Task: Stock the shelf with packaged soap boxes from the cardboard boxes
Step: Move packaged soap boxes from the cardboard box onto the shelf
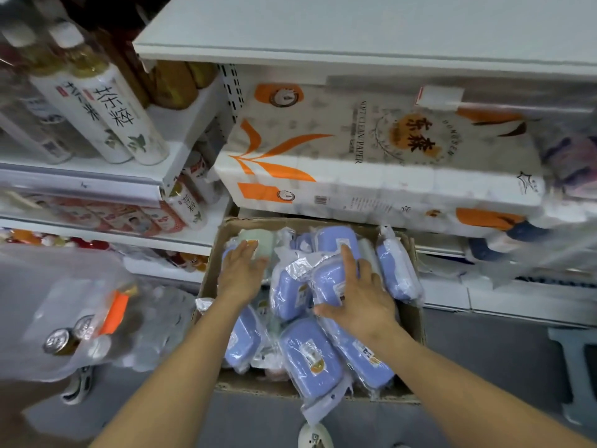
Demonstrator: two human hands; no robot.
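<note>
The paper pack point(371, 150) above the box point(410, 318) is reading "SOFT CLEAN PAPER" and "DONGSEN". You are reaching both hands into the box, where bagged blue soap boxes point(311, 357) are lying heaped. Your left hand point(240, 273) is lying flat, fingers straight, on a pale green one point(258, 242) at the far left corner. Your right hand point(361, 299) is spread open, pressing on a blue pack point(332, 279).

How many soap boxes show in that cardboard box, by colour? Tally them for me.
Blue soap boxes: 7 in plain view
Green soap box: 1
Total: 8; more may lie hidden underneath.
</note>
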